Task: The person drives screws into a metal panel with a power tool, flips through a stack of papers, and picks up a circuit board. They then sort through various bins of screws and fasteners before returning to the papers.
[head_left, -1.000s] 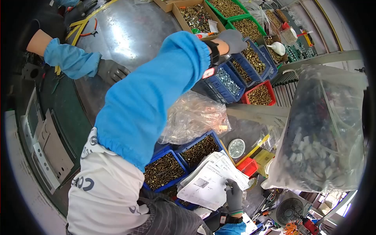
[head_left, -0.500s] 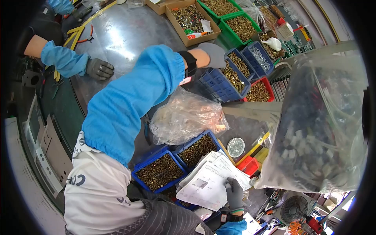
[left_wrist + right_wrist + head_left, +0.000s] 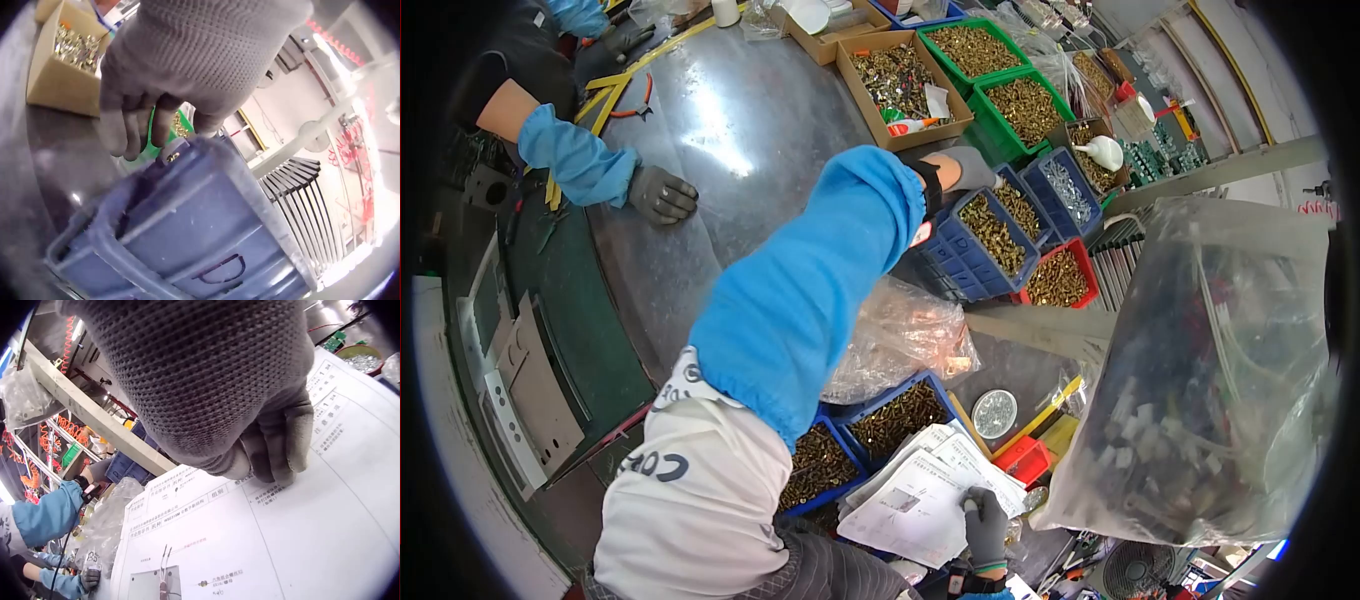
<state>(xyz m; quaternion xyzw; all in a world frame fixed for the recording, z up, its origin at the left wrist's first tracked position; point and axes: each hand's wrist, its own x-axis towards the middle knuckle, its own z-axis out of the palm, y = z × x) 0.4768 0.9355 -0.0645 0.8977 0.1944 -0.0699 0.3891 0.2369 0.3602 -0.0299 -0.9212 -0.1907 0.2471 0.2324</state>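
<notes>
My left hand (image 3: 970,168), in a grey glove, is at the far left end of the blue bins. In the left wrist view its fingers point down past the rim of a blue bin (image 3: 206,231) marked "D", with a gap showing between fingers and thumb. The front blue bin (image 3: 955,262) holds brass-coloured fasteners; a blue bin (image 3: 1041,181) behind holds silver ones. My right hand (image 3: 983,530), gloved too, rests on a stack of printed sheets (image 3: 915,490). Its bent fingertips touch the top sheet (image 3: 337,506), which bears Chinese text and a picture.
A clear plastic bag (image 3: 900,335) lies below my left forearm. Blue bins (image 3: 855,455) of brass fasteners flank the papers. Green bins (image 3: 975,98), a cardboard box (image 3: 870,100) and a red bin (image 3: 1092,290) surround the blue group. A large filled bag (image 3: 1180,400) stands right. Another person's gloved hand (image 3: 663,195) rests on the table.
A brass-filled blue bin now sits in front, where silver fasteners showed a second ago; silver ones now show farther back. My left hand has shifted toward the rear bins. The right hand stays on the papers.
</notes>
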